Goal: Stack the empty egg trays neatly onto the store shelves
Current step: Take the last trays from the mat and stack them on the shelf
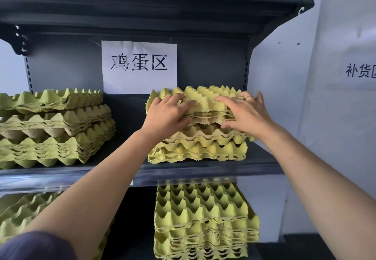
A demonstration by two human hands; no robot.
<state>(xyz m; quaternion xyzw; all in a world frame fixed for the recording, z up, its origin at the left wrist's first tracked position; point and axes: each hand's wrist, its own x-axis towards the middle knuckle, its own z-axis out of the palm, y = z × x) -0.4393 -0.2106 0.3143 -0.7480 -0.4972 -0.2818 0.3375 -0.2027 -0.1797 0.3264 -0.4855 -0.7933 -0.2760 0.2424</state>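
A stack of green-yellow pulp egg trays (199, 151) stands on the right part of the dark middle shelf (203, 170). Its top few trays (205, 98) sit slightly askew on the rest. My left hand (168, 113) holds their front left edge, fingers spread over the top and thumb under the rim. At the front right corner my right hand (244, 113) grips them the same way, with the thumb below the edges. Both forearms reach up from the bottom of the view.
A taller, uneven tray stack (53, 129) fills the left of the same shelf. Below are two more stacks, right (203, 219) and left (18, 215). A paper sign (139, 66) hangs on the back panel under the upper shelf (142, 5). A white wall (274, 76) is close on the right.
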